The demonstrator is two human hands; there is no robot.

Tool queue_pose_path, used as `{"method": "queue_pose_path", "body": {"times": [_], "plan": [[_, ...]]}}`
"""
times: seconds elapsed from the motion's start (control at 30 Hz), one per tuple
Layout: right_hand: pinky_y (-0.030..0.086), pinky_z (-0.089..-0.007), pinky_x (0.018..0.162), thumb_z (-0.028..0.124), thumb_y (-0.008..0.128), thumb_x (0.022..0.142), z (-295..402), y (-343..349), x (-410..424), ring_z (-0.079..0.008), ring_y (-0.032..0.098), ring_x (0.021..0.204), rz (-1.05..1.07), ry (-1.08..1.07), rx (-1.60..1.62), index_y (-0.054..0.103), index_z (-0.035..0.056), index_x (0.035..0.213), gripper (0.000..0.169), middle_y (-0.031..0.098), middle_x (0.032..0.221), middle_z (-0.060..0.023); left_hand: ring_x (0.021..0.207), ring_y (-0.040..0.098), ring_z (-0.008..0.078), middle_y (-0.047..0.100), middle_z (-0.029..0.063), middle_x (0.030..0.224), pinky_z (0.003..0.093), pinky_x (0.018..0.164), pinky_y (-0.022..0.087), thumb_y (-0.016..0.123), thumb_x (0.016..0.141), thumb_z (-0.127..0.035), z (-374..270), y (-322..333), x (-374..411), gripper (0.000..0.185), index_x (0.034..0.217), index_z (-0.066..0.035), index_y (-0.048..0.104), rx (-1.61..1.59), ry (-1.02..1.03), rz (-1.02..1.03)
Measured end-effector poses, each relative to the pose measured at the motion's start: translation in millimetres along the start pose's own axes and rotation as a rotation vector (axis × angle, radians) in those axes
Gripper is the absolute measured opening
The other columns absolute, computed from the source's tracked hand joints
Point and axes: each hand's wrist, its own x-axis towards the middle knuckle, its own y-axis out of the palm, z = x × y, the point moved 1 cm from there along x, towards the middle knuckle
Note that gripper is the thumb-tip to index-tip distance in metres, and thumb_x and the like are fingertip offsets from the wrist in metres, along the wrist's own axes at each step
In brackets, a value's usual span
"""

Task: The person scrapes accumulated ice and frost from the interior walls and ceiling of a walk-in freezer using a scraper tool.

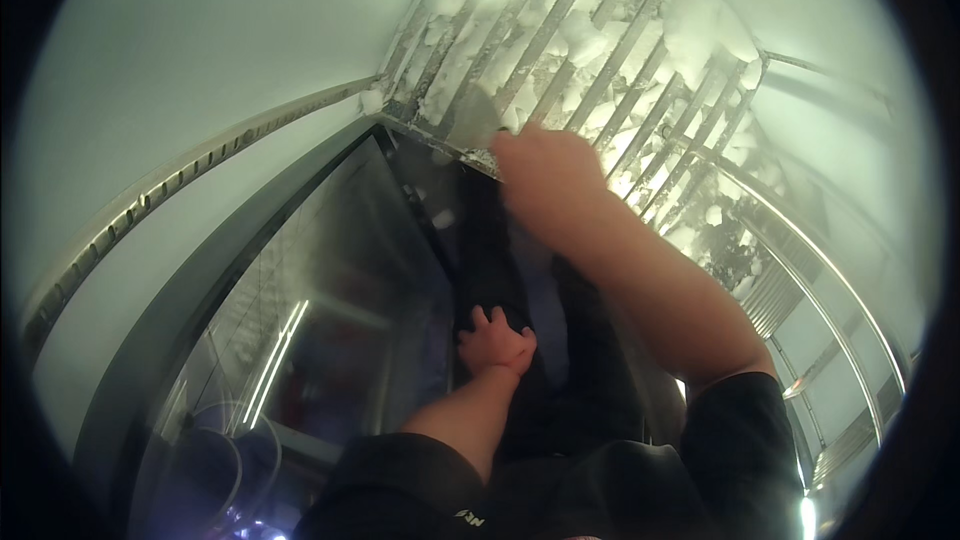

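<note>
My right hand (551, 176) is a fist at the front edge of a slatted metal shelf (581, 109) in an upright display freezer. It is closed around the handle of a flat, grey scraper (477, 118), whose blurred blade points left over the slats; the fingers hide the handle. Chunks of frost and ice (589, 41) lie on and beneath the slats. Lower down, my left hand (495, 341) rests on my dark-trousered knee (491, 289), its fingers spread and holding nothing.
At left stands a dark-framed glass door (322, 300), reflecting light strips. A slotted metal upright (247, 136) runs along the white left wall (262, 37). Curved metal rails (817, 255) and further wire shelving (840, 457) are on the right.
</note>
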Motion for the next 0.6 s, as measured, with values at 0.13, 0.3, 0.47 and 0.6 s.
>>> {"method": "queue_pose_path", "body": {"times": [0.13, 0.3, 0.47, 0.6], "plan": [[0.057, -0.0487, 0.077, 0.006, 0.058, 0.089, -24.6, -32.6, -39.2, -0.0394, 0.070, 0.087, -0.004, 0.167, -0.123, 0.068, 0.0044, 0.099, 0.015, 0.068, 0.096, -0.0185, 0.121, 0.057, 0.0419, 0.041, 0.0099, 0.159, 0.0491, 0.098, 0.050, 0.066, 0.085, -0.049, 2.8, 3.6, 1.8, 0.067, 0.143, -0.017, 0.057, -0.044, -0.003, -0.032], [0.057, -0.0487, 0.080, 0.011, 0.059, 0.093, -39.9, -38.6, -48.0, -0.0386, 0.070, 0.091, -0.016, 0.239, -0.149, 0.070, 0.0085, 0.112, 0.022, 0.068, 0.097, -0.0168, 0.121, 0.057, 0.0418, 0.041, 0.0096, 0.158, 0.0486, 0.097, 0.050, 0.067, 0.084, -0.049, 4.2, -0.2, 1.7, 0.067, 0.142, -0.017, 0.057, -0.013, -0.012, -0.003], [0.058, -0.0464, 0.073, 0.011, 0.060, 0.089, 12.4, -34.0, -26.4, -0.0386, 0.071, 0.085, -0.048, 0.011, -0.081, 0.065, 0.0039, 0.096, 0.011, 0.068, 0.092, -0.0181, 0.120, 0.057, 0.0417, 0.041, 0.0091, 0.158, 0.0485, 0.096, 0.050, 0.067, 0.084, -0.049, 5.1, 1.7, 2.8, 0.066, 0.141, -0.017, 0.058, -0.004, 0.004, -0.015], [0.059, -0.0453, 0.071, 0.010, 0.062, 0.088, 14.3, -13.2, -13.1, -0.0381, 0.073, 0.083, -0.065, 0.079, -0.099, 0.067, 0.0038, 0.087, 0.008, 0.070, 0.087, -0.0180, 0.119, 0.057, 0.0417, 0.041, 0.0088, 0.157, 0.0488, 0.096, 0.050, 0.067, 0.084, -0.048, 5.8, 4.5, 2.3, 0.065, 0.141, -0.017, 0.058, -0.014, -0.020, -0.020]]}}
